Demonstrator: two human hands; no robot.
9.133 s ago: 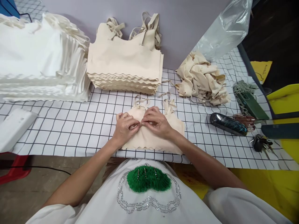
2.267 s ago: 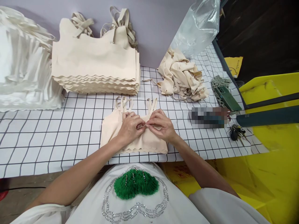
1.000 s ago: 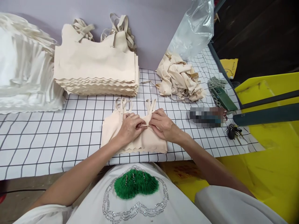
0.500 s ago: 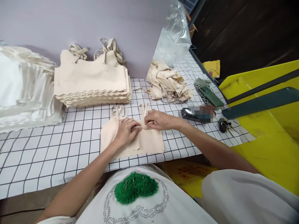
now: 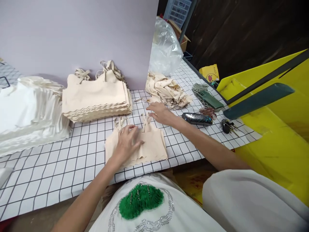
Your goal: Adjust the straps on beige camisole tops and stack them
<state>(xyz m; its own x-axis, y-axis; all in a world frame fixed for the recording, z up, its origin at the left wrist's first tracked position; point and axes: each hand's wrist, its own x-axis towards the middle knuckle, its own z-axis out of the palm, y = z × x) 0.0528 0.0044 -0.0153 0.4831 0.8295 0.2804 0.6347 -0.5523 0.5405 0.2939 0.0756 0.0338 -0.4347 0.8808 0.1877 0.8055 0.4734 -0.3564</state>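
A beige camisole top (image 5: 154, 143) with thin straps lies flat near the table's front edge, its wavy hem toward me. My left hand (image 5: 126, 143) rests on its left half, fingers spread and nothing gripped. Over the right-hand straps (image 5: 146, 119), my right hand (image 5: 159, 113) is raised with thumb and fingers apart, holding nothing I can see. Behind it lies a crumpled heap of beige cloth (image 5: 166, 88). A neat stack of beige strappy tops (image 5: 96, 93) stands farther back on the left.
White garments (image 5: 36, 109) are piled at the left on the checked tablecloth (image 5: 60, 170). To the right lie a dark patterned case (image 5: 197, 118), a green phone-like item (image 5: 210, 99) and keys (image 5: 228, 126). A clear plastic bag (image 5: 166, 48) stands behind, beside the pale wall (image 5: 79, 32).
My right hand has let go of the top's upper edge and moved up and away toward the cloth heap. My left fingers have spread on the top. The view has shifted slightly.
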